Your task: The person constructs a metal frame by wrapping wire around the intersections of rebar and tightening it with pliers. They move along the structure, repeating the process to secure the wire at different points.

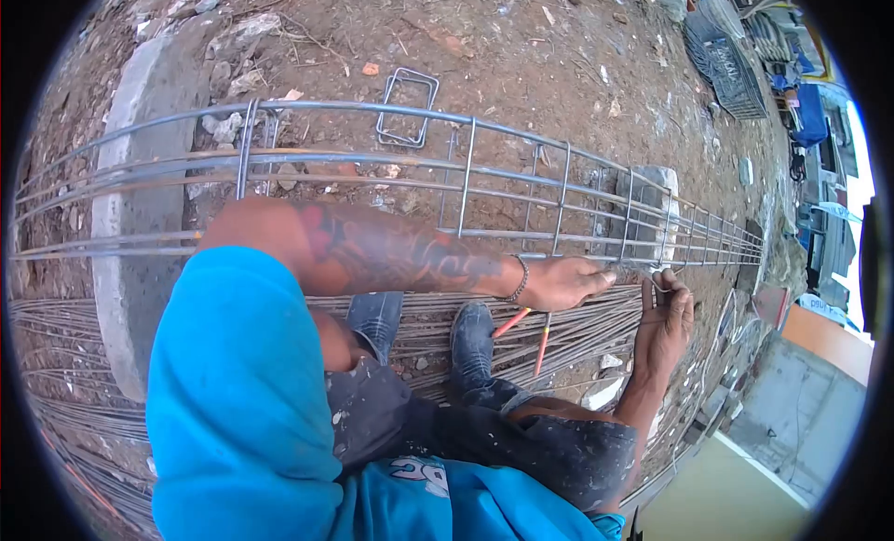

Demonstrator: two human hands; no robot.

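Note:
A long rebar cage (447, 169) with square stirrups crosses in front of me. My left hand (568, 282) reaches over its near bars, fingers pressed together; what they grip is hidden. My right hand (666, 325) is just beyond it to the right, below the near bar, its fingers curled in a pinch around what looks like thin tie wire (657, 278). Below my left hand show the red-orange handles (542, 345) of a tool, its head hidden behind the hand. I cannot tell whether the hand holds it or it lies on the ground.
The cage rests on a concrete block (140, 215) at left and a smaller block (643, 206) at right. Loose rebar (419, 355) lies under my boots (473, 345). Loose stirrups (407, 108) lie on the dirt beyond. A dark crate (736, 75) stands far right.

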